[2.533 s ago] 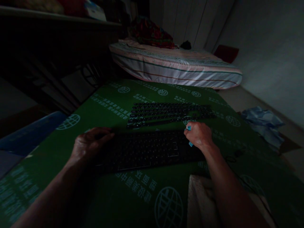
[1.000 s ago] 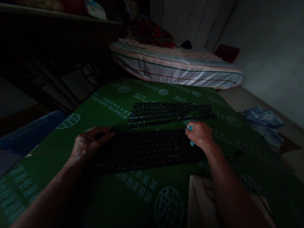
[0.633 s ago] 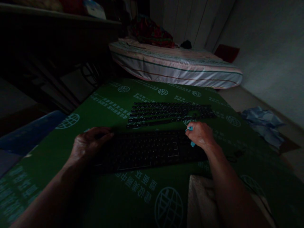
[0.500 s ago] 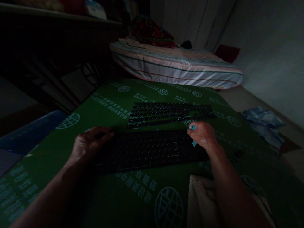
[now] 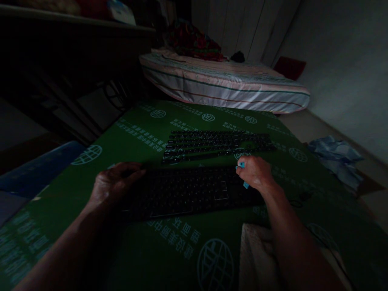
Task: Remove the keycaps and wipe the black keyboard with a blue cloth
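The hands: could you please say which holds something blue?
The right hand, its grip around a blue tool; the left hand is by the keyboard's left end.

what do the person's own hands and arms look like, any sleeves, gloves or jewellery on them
The left hand and right hand are gloveless. The left forearm and right forearm show no sleeves, and no watch or bracelet is visible. Rings can't be ruled out: it's dark and some fingers are hidden.

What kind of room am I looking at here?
Probably a bedroom in a home: beyond the green-covered table is a bed with a striped sheet, and a red floral blanket lies heaped on it.
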Demonstrator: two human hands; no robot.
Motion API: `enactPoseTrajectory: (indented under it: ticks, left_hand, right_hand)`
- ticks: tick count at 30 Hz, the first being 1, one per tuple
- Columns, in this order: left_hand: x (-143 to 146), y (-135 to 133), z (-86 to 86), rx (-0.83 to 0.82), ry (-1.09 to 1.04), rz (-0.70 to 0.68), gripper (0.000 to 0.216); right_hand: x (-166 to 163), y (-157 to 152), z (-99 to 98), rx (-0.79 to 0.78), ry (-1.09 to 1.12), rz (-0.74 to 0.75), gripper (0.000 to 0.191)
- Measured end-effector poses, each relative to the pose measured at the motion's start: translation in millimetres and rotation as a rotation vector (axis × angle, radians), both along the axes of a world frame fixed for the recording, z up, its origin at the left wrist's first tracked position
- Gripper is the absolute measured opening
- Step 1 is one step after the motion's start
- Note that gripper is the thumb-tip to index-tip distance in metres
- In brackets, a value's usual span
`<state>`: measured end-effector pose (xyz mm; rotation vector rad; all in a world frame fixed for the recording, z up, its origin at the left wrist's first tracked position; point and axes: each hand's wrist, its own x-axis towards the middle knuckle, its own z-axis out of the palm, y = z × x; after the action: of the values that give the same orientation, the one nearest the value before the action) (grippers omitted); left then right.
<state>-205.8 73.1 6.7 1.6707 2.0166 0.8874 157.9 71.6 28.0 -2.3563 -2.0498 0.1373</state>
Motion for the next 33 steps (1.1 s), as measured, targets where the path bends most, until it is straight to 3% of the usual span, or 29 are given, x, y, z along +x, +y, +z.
enactPoseTrajectory:
  ticks: [11, 17, 25, 33]
  left_hand:
    - [-4, 2, -5.3, 0.016, 0.014, -0.019, 0.035]
    - [-6, 2, -7.3, 0.03, 0.048, -0.068, 0.034]
    - [-8, -2, -12.0, 0.085, 0.038, -0.106, 0.035]
    - [-10, -2, -19.6, 0.182, 0.03, -0.124, 0.035]
  right_hand:
    - [2, 0, -0.4, -0.003, -0.005, -0.03, 0.024]
    - [9, 0, -0.5, 0.06, -0.047, -0.137, 0.023]
    - [9, -6, -2.1, 0.198, 0.182, -0.073, 0.016]
    - [18, -4, -19.6, 0.288, 0.34, 0.017, 0.019]
